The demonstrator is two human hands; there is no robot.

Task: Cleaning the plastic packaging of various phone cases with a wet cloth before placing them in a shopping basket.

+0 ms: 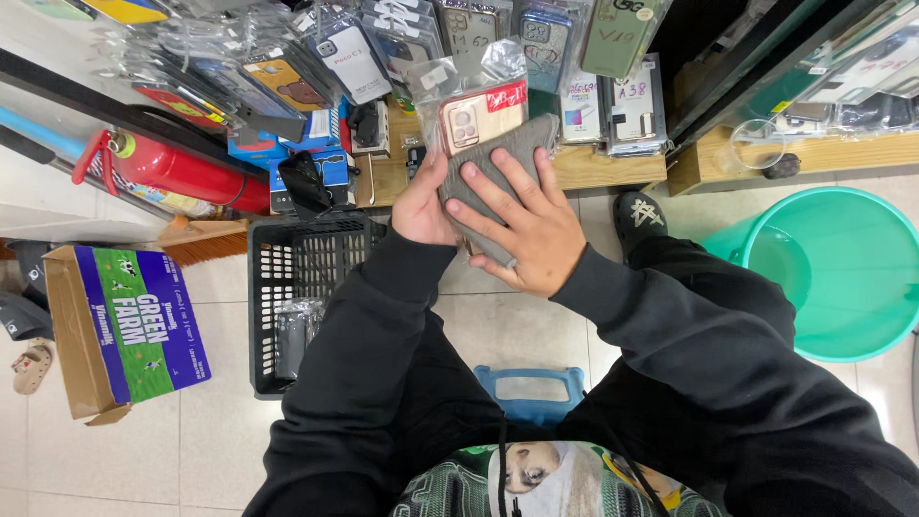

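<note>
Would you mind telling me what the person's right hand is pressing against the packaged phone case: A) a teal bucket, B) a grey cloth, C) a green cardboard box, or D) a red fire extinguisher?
B: the right hand lies spread flat over a grey cloth that covers the packaged phone case, which the left hand supports from the other side.
</note>
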